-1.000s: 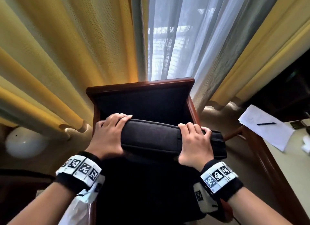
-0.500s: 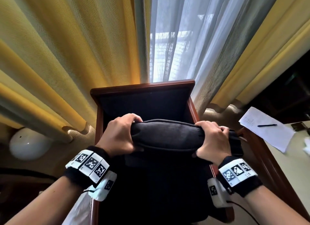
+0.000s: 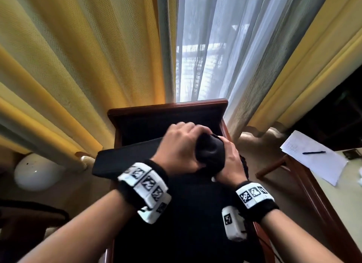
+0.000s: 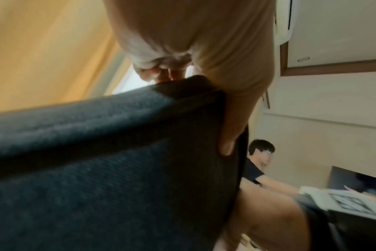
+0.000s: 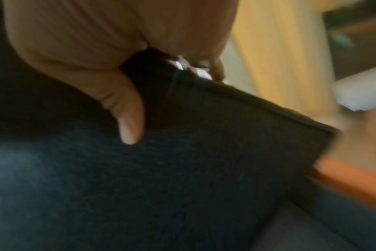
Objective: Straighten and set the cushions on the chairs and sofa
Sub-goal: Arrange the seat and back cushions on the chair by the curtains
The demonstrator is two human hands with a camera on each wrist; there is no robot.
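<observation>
While both hands are gripping one corner of the dark cushion (image 3: pixel 125 161) above the chair (image 3: pixel 168 110), left hand (image 3: pixel 180 147) beside right hand (image 3: pixel 231 161), it is hanging askew; next it probably needs squaring against the backrest. Curtains (image 3: pixel 78 66) are crowding behind, and a bench (image 3: pixel 348 184) with paper (image 3: pixel 313 161) is standing rightward.

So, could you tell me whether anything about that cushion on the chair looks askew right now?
Yes. The dark cushion sits crooked: its left corner juts past the wooden chair frame, while the left hand and right hand bunch its right end.
</observation>
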